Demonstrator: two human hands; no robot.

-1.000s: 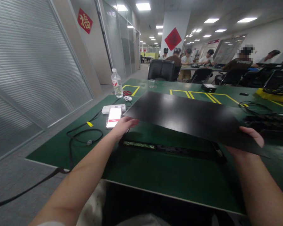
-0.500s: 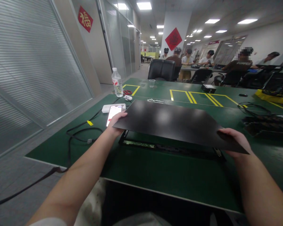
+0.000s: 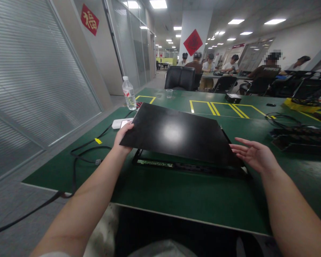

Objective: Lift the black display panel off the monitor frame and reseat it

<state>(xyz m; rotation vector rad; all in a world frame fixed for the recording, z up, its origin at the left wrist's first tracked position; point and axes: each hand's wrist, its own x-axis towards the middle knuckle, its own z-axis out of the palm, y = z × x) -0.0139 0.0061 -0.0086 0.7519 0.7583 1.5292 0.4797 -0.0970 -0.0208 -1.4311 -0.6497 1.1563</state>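
A thin, glossy black screen panel [image 3: 176,134] is tilted above the table, its left side raised. My left hand [image 3: 124,137] grips its left edge, thumb on top and fingers beneath. At the right edge my right hand [image 3: 254,153] is open, palm up with fingers spread; the fingertips are at or just beside the panel's edge. Under the panel lies a black frame [image 3: 208,170] with a green circuit board strip [image 3: 153,163] along its near side. The panel hides most of the frame.
On the green table [image 3: 189,200] stand a water bottle [image 3: 129,94] and a clear plastic cup [image 3: 169,94]. A black cable [image 3: 74,167] runs at left. Dark parts [image 3: 302,137] lie at right, a small black box [image 3: 233,97] farther back. Several people sit beyond.
My right hand has let go of the panel's right corner and opened. The panel's right end has dropped lower toward the frame, while my left hand still holds its side up.
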